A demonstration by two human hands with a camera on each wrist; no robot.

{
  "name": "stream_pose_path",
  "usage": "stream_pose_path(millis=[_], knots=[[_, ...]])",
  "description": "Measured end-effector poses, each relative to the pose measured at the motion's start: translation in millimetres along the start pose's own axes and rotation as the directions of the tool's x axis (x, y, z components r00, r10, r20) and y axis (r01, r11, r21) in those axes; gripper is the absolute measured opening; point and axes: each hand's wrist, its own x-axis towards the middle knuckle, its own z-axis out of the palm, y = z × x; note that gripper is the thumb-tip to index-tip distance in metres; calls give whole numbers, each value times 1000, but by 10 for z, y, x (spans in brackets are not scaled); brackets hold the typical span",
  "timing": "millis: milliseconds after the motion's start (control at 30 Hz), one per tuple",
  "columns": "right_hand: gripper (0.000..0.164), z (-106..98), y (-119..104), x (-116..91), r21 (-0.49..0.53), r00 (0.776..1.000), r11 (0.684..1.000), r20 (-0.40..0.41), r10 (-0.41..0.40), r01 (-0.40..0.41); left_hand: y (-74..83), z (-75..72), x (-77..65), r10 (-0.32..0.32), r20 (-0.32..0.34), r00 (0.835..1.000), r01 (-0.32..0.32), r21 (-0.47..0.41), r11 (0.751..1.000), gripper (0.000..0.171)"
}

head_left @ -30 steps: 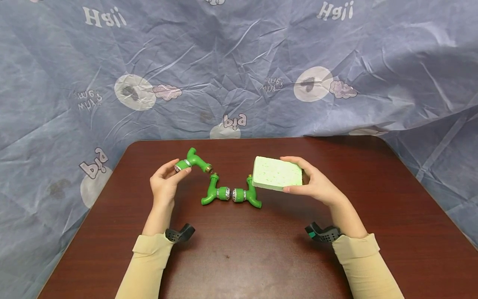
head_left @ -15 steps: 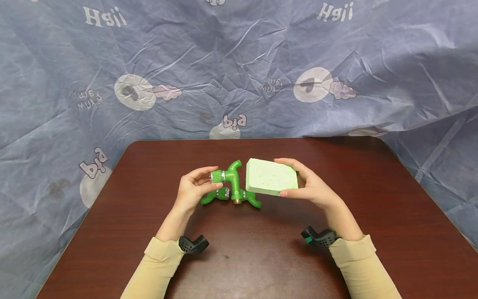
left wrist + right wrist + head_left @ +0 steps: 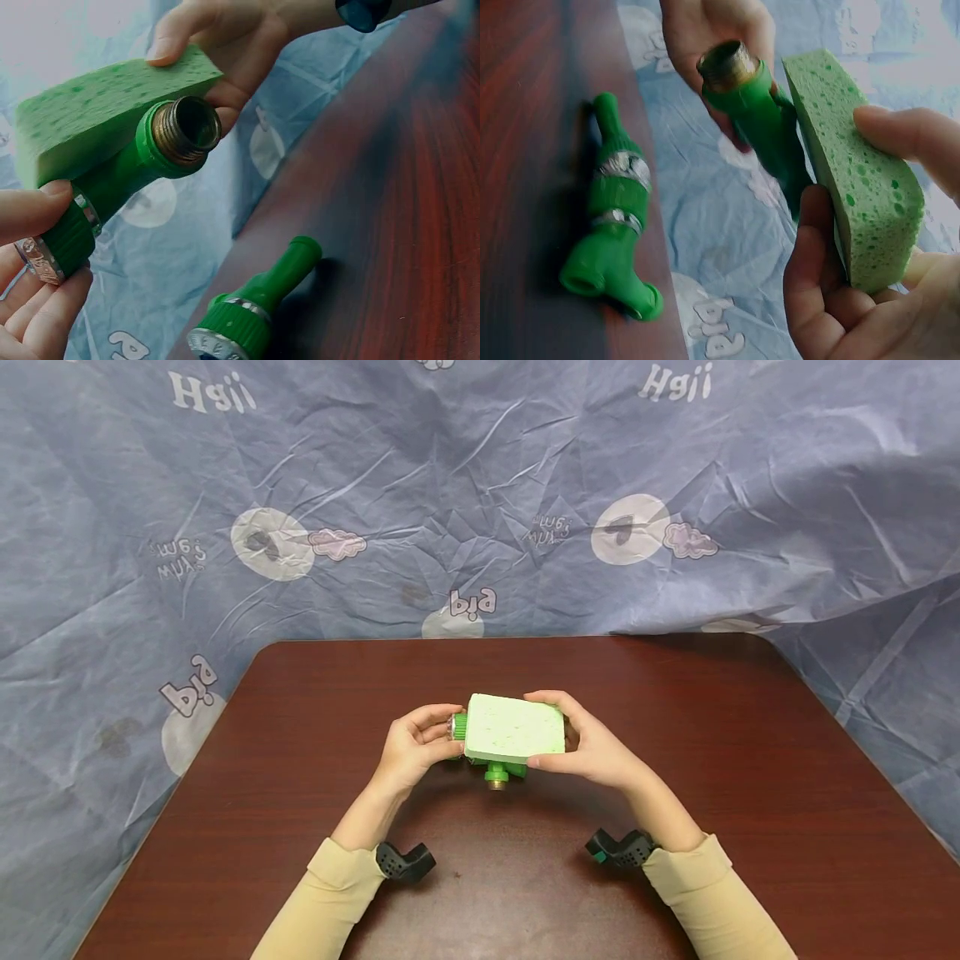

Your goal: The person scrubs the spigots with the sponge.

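Note:
In the head view my left hand (image 3: 411, 745) pinches a green garden tap by its ribbed knob between thumb and fingers. The tap (image 3: 112, 180) is held above the table, its threaded brass inlet (image 3: 180, 131) pointing toward the wrist cameras. My right hand (image 3: 588, 747) grips a light green speckled sponge (image 3: 515, 728), thumb on one face and fingers on the other. The sponge lies along the tap's body and hides most of it from the head camera. In the right wrist view a narrow gap shows between part of the sponge and the tap (image 3: 754, 124).
Lying on the dark red-brown table (image 3: 480, 877) beneath the hands are other green taps (image 3: 619, 199), mostly covered in the head view. A blue-grey printed cloth (image 3: 480, 510) hangs behind the table's far edge.
My left hand has carried the tap rightward over the lying taps, turning its brass inlet toward me. My right hand has brought the sponge leftward and slightly down in front of it.

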Motion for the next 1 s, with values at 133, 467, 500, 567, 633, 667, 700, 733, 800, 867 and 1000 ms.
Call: stream_pose_path(millis=[133,467,500,567,633,667,700,733,800,867,1000], knots=[[72,-64,16,-15,17,998,999,-47,-37,37,18,-13,9,42,-42,998,-43,-9,999,51],[71,-35,20,-9,-11,990,994,100,-103,104,47,-16,2,104,-22,994,-105,-53,993,45],[71,-52,12,-18,-21,989,995,114,-98,101,62,-33,7,107,-43,993,-110,-52,993,45],[71,-97,3,-29,-20,986,994,133,-102,106,97,-60,11,104,-85,991,-109,-58,992,46],[71,-135,-4,-38,-12,986,994,125,-107,109,117,-66,9,99,-105,990,-106,-59,993,47],[71,-149,-2,-37,-5,987,993,113,-115,117,118,-62,7,95,-100,990,-101,-55,993,47],[72,-158,0,-34,2,988,992,94,-123,123,112,-50,4,91,-90,992,-97,-58,994,47],[72,-163,7,-31,7,988,991,76,-136,136,106,-33,0,85,-73,994,-90,-61,994,47],[72,-155,21,-21,10,987,987,38,-158,158,87,3,-5,72,-39,997,-75,-57,996,47],[72,-130,22,-10,8,984,984,12,-180,180,69,34,-10,60,-15,998,-61,-54,997,48],[72,-58,3,2,-3,982,982,-19,-189,189,52,84,-27,56,-17,998,-57,-61,997,50]])
